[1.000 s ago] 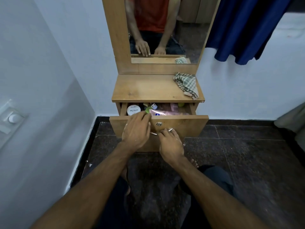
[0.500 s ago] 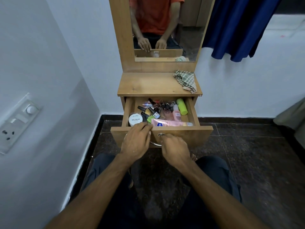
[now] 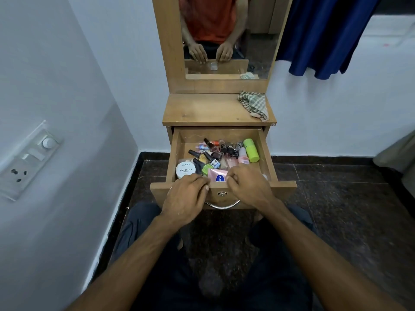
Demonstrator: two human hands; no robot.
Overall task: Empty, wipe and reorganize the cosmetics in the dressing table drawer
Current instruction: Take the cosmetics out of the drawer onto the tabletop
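Observation:
The wooden drawer (image 3: 176, 153) of the dressing table stands pulled far out. Inside lie several nail polish bottles (image 3: 221, 150), a lime green bottle (image 3: 251, 150), a white nail polish jar (image 3: 185, 170) at the front left, and a pink tube (image 3: 216, 176) along the front wall. My left hand (image 3: 186, 198) curls its fingers over the top edge of the drawer front (image 3: 285, 187), beside the jar. My right hand (image 3: 249, 187) is over the right part of the pink tube, fingers curled down onto it. A checked cloth (image 3: 253, 104) lies on the tabletop (image 3: 202, 111).
A mirror (image 3: 224, 37) rises behind the tabletop and reflects both hands. The metal pull handle (image 3: 224, 206) hangs below the lock. A white wall with a switchboard (image 3: 27, 160) is close on the left. A blue curtain (image 3: 325, 34) hangs at upper right. The floor (image 3: 336, 209) is dark stone.
The drawer has come much further out, showing all its contents. My right hand left the pull handle and moved up onto the pink tube. My left hand stayed at the front edge.

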